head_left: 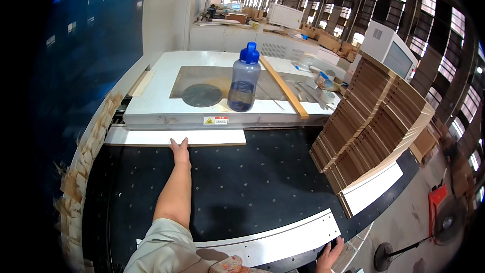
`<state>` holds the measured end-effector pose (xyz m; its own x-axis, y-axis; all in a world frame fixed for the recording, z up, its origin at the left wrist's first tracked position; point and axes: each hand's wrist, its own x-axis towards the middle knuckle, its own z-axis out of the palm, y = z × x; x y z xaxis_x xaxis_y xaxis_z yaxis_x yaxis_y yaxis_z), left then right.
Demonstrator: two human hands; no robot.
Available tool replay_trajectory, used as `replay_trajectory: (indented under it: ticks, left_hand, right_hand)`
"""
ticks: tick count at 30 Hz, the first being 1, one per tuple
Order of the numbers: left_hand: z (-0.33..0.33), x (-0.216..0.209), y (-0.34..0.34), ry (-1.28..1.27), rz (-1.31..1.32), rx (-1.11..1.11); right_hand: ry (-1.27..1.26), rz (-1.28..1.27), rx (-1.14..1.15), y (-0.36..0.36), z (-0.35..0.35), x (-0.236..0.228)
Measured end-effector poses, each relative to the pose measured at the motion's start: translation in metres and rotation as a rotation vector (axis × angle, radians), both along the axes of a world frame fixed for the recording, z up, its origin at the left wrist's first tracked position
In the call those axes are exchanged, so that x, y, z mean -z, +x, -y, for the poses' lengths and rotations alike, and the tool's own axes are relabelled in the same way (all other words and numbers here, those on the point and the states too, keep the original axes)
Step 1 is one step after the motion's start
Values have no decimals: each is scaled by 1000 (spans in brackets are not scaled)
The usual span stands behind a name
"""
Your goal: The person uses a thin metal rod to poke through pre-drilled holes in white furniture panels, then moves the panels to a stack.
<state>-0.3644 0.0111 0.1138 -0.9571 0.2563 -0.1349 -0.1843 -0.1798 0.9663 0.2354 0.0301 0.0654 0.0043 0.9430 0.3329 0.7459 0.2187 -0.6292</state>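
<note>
A long white board [212, 137] with a brown edge lies on the black worktable, along the white machine's front. My left hand [181, 152] reaches out to it, thumb and fingers spread, their tips on the board near its front edge. Close to my body lies a second white board [283, 237], with small drilled holes and a dark groove along its far side. By this board's right end is my right hand [330, 257], fingers apart and bent near the corner. Part of that hand is cut off by the frame's lower edge.
A blue-lidded bottle [243, 83] and a wooden strip [284, 88] sit on the white machine top [161, 78]. Tall stacked boards [371, 121] stand on the right, above another white board [374, 189]. Beyond the table is a floor fan [449, 220]; a blue panel [96, 45] rises at left.
</note>
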Motion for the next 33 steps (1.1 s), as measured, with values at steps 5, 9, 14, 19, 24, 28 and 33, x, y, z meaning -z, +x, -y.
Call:
replay_trajectory:
  ticks: [5, 9, 14, 19, 24, 28, 33]
  left_hand:
    - [2, -3, 1, -51, 5, -2]
    - [-5, 9, -6, -76, -16, -9]
    - [-11, 47, -36, 22, -83, -55]
    - [-6, 57, -62, -9, -30, 48]
    - [-7, 30, 8, -554, -271, 209]
    - [31, -4, 106, -559, -366, 727]
    - [64, -12, 191, -754, -889, 1238]
  right_hand:
    - [138, -1, 27, -1, -6, 13]
    - [150, -65, 42, -4, -7, 17]
    - [193, -60, 47, -9, -6, 14]
    - [254, -175, 73, -18, -6, 12]
    - [239, -249, 72, -20, -3, 6]
    - [262, -273, 50, -21, -3, 3]
    - [231, -276, -7, -13, -4, 8]
